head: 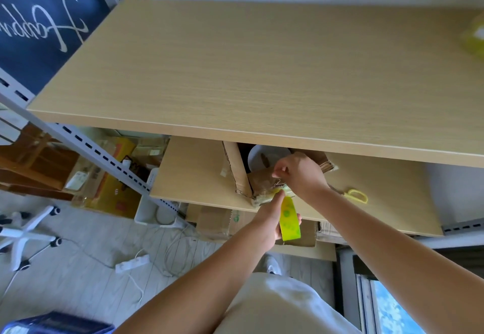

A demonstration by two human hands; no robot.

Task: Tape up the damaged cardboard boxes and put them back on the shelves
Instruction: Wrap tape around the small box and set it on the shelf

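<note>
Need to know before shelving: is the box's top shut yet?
Open: box has one flap lifted, showing a white thing inside.

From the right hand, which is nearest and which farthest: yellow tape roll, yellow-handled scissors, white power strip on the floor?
From the right hand:
1. Yellow tape roll, just below, held in the left hand.
2. Yellow-handled scissors, to its right on the shelf.
3. White power strip, on the floor, far lower left.

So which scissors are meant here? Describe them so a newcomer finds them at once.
Start at the middle wooden shelf, under the wide top board. Right of the open cardboard box and just past the right hand, the scissors lie flat. Their yellow handles set them apart.
</note>
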